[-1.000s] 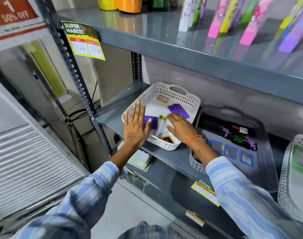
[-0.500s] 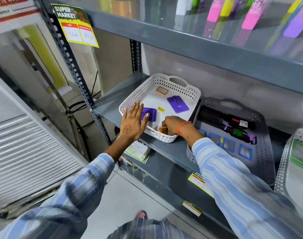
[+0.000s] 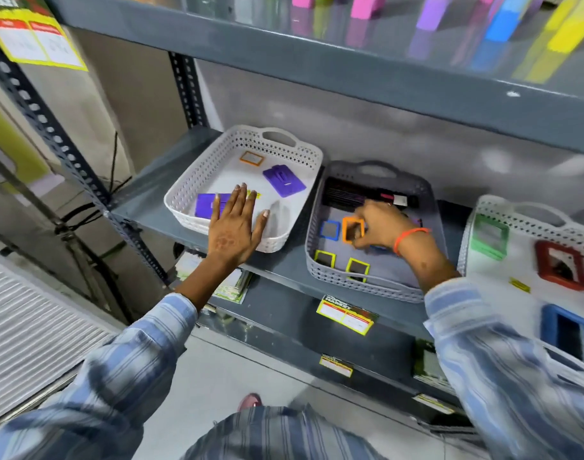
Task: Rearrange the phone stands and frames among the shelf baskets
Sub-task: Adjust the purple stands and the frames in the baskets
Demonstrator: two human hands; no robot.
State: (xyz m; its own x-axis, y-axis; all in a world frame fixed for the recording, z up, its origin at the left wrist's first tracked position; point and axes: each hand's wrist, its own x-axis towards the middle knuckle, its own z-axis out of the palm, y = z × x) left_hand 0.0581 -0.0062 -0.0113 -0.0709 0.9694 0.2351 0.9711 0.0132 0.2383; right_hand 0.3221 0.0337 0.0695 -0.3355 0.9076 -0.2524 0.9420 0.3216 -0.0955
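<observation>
My right hand (image 3: 382,227) pinches a small orange frame (image 3: 352,229) over the grey basket (image 3: 363,283), just above its floor. Blue (image 3: 329,230) and yellow frames (image 3: 324,258) lie in that basket. My left hand (image 3: 234,227) rests flat with fingers spread on the front rim of the white basket (image 3: 191,190), partly covering a purple phone stand (image 3: 206,205). A second purple stand (image 3: 284,180) and another orange frame (image 3: 251,158) lie further back in the white basket.
A black hairbrush (image 3: 345,194) and dark items lie at the back of the grey basket. A third white basket (image 3: 523,224) at right holds green (image 3: 489,237), red (image 3: 561,265) and blue frames (image 3: 566,333). The upper shelf (image 3: 350,64) overhangs closely. Price tags (image 3: 347,315) hang below.
My right hand picked the orange frame out of the white basket's front corner and carried it right, over the grey basket. My left hand stayed on the white basket's rim.
</observation>
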